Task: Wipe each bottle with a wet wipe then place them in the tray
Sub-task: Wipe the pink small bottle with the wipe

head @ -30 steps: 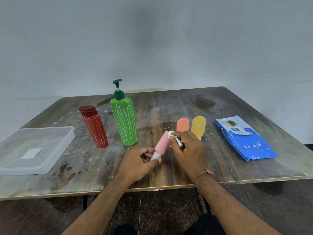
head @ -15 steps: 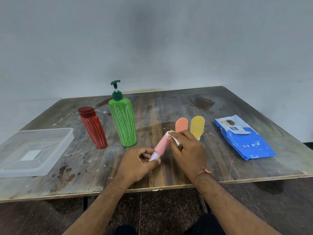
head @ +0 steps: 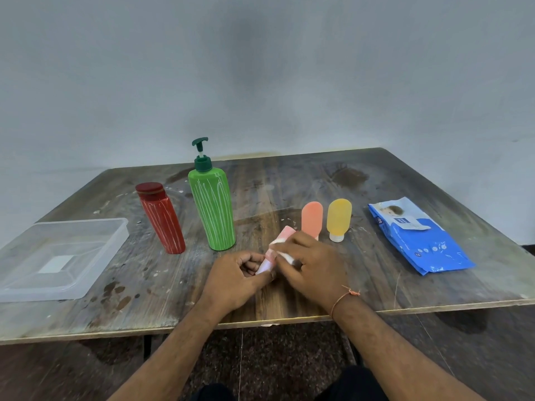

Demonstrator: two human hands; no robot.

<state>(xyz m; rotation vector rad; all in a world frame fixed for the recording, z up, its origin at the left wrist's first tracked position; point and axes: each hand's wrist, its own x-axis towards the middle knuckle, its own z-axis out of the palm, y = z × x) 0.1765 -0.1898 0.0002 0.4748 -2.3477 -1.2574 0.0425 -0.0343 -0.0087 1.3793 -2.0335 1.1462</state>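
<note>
Five bottles: red [head: 162, 219], green [head: 212, 211], pink [head: 275, 250], orange [head: 311, 217], yellow [head: 338, 217]; one tray [head: 115, 241]; one wipes pack [head: 417, 235].

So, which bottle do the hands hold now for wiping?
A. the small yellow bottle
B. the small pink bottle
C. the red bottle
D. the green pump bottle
B: the left hand grips the small pink bottle while the right hand presses a white wipe on it.
</note>
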